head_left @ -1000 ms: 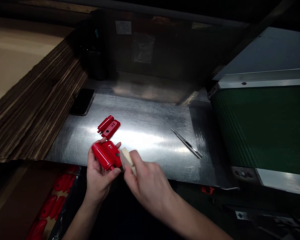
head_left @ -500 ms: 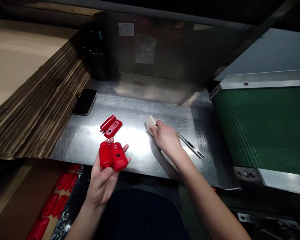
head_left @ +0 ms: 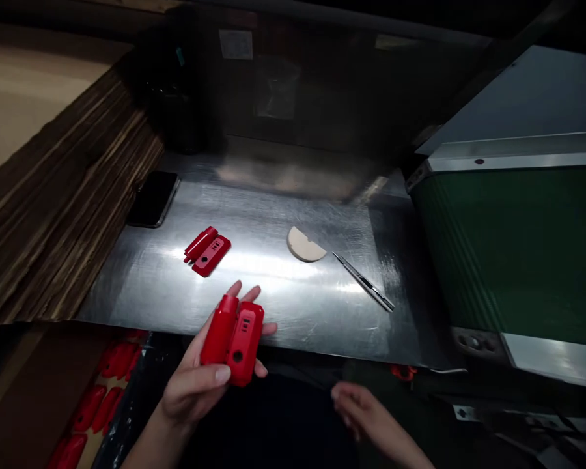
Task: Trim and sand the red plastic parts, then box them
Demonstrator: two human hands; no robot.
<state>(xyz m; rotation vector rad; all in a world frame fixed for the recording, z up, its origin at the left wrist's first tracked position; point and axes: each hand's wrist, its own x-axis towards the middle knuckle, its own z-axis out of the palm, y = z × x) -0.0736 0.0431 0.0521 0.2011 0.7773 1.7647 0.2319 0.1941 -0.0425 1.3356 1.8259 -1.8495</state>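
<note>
My left hand (head_left: 190, 384) holds a red plastic part (head_left: 245, 335), made of a rounded cylinder beside a flat plate with small slots and a round hole. Its thumb presses on the lower end, and the other fingers support it from beneath. Down by the front edge of the metal table, my right hand (head_left: 361, 413) is apart from everything, fingers curled in and nothing visible in them. A similar red part (head_left: 208, 252) lies on the table beyond my left hand. To its right rest a pale half-round disc (head_left: 305, 245) and a slim metal utility knife (head_left: 364, 282).
Stacked cardboard sheets (head_left: 68, 156) rise at the left, beside a black phone (head_left: 153, 198) and a dark bottle (head_left: 176, 117). A green conveyor belt (head_left: 517, 247) runs at the right. Below left, a box holds several red parts (head_left: 90, 405). A metal panel (head_left: 322, 104) backs the metal table (head_left: 273, 306).
My right hand has let go of the half-round disc and drawn back toward my body. My left hand has moved nearer and right, turning the red part more upright.
</note>
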